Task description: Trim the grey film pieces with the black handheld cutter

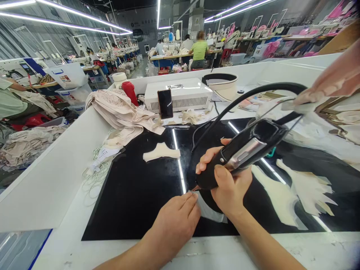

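Note:
My right hand (232,185) is wrapped round a black corded hand tool (250,144) with a silver side panel, tilted so its narrow coppery tip points down to the left. Close to that tip, my left hand (178,215) is closed, its fingertips pinching the edge of a thin whitish fabric piece (209,210) on the black board (126,202). Part of this piece is hidden under my right hand and the tool. To the right lie a cream cut piece (277,195) and a fanned stack of cut pieces (308,187).
Another person's hand (329,84) reaches in from the upper right, by the tool's cable. A cream piece (161,152) lies on the board. Behind stand a phone (165,104) and a white vented box (180,93). Beige fabric (118,108) and thin cord (94,183) lie left.

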The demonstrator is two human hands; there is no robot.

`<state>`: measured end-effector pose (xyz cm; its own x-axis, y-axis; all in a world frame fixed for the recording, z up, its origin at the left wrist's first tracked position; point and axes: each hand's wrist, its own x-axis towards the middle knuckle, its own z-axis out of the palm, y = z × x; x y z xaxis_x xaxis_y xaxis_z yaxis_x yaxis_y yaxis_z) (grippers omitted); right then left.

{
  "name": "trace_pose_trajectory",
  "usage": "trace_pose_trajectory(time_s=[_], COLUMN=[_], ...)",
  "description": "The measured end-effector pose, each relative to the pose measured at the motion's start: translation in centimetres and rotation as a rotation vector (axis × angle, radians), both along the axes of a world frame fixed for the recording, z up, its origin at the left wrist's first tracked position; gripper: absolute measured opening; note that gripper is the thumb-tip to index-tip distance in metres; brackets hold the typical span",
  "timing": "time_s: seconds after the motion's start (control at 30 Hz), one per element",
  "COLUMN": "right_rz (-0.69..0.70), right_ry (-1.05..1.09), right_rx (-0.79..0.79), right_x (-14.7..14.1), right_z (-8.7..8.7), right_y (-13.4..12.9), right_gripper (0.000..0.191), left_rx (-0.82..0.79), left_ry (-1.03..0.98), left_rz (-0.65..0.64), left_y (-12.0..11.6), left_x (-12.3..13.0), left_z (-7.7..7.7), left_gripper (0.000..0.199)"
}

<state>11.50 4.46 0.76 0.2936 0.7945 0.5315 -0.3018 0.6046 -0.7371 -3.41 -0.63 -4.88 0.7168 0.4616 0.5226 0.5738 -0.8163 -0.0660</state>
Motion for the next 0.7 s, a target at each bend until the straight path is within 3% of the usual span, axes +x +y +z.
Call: trace_pose_trajectory(time_s=[0.37,0.7], right_rz=[0.035,-0.012], right_ry=[-0.005,-0.04], right_rx=[-0.002,-0.068], right_x=[-0.2,3.2], right_z=[-0.1,0.7], right_y=[0.2,-2.3], right_gripper=[0.037,0.04], left_rx=[0.014,-0.148], left_ry=[-0.004,0.033], left_rz=[0.004,-0.037], left_y=[0.1,0.3], left_x=[0.1,-0.2], left_z=[-0.3,-0.2], left_gripper=[0.031,0.02])
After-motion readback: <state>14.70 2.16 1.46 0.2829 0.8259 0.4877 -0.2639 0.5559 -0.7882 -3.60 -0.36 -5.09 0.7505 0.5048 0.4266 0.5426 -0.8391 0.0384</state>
